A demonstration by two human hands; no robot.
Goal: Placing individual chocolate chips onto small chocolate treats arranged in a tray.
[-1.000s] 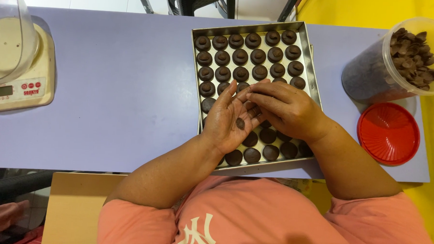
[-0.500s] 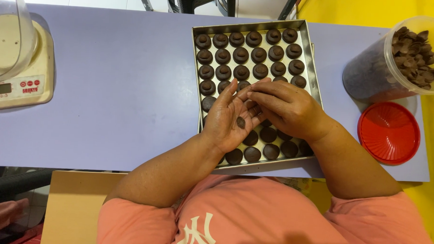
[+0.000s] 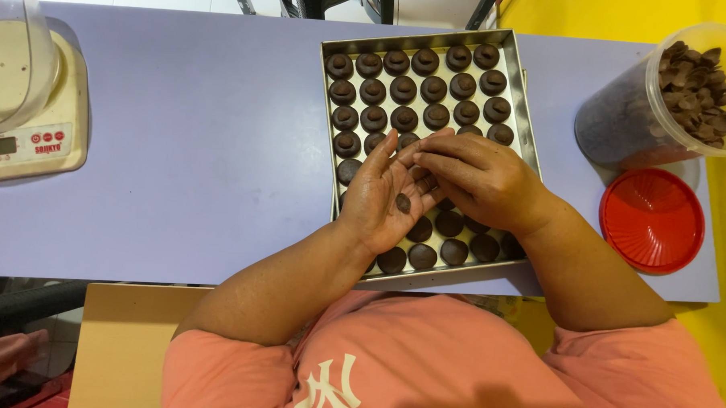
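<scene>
Head view: two hands meet over a square metal tray [image 3: 512, 72] at frame centre. The left hand [image 3: 387, 198] lies open, palm up, cradling one small dark chocolate chip [image 3: 402, 203]; the right hand [image 3: 480, 180] pinches at its fingertips, contents unclear. Round dark cookies [image 3: 405, 90] fill the tray in rows. One clear tub [image 3: 623, 116] of chips and one red ribbed lid [image 3: 652, 220] sit right; one cream scale [image 3: 31, 140] sits upper left on the lilac table [image 3: 204, 158].

Right hand [image 3: 480, 180] fingertips shifted slightly over left hand [image 3: 387, 198] palm; chocolate chip [image 3: 402, 203] unmoved.
</scene>
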